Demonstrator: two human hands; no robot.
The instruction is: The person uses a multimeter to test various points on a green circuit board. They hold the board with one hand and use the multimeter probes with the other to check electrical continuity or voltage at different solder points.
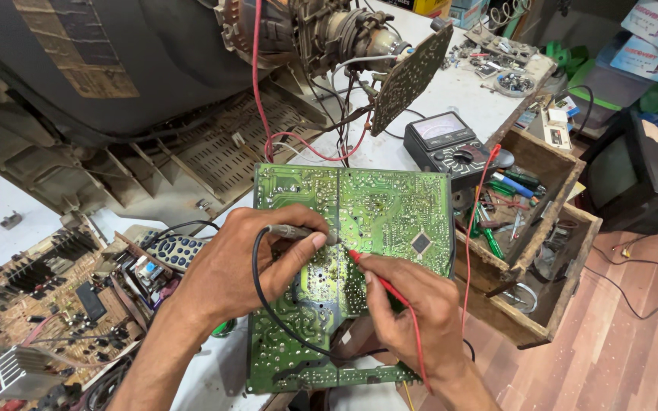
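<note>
The left hand [249,262] pinches a black probe [298,232], the right hand [413,312] a red probe [375,275], tips on the green circuit board [375,209] (stiff, probably fragile; best held by its edges).

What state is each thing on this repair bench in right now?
Left hand: holds black probe, tip on board.
Right hand: holds red probe, tip on board.
Green circuit board: solder side up.
Analog multimeter: lying face up, leads attached.
CRT television: opened, neck board exposed.
Wooden toolbox: open, full of tools.
</note>
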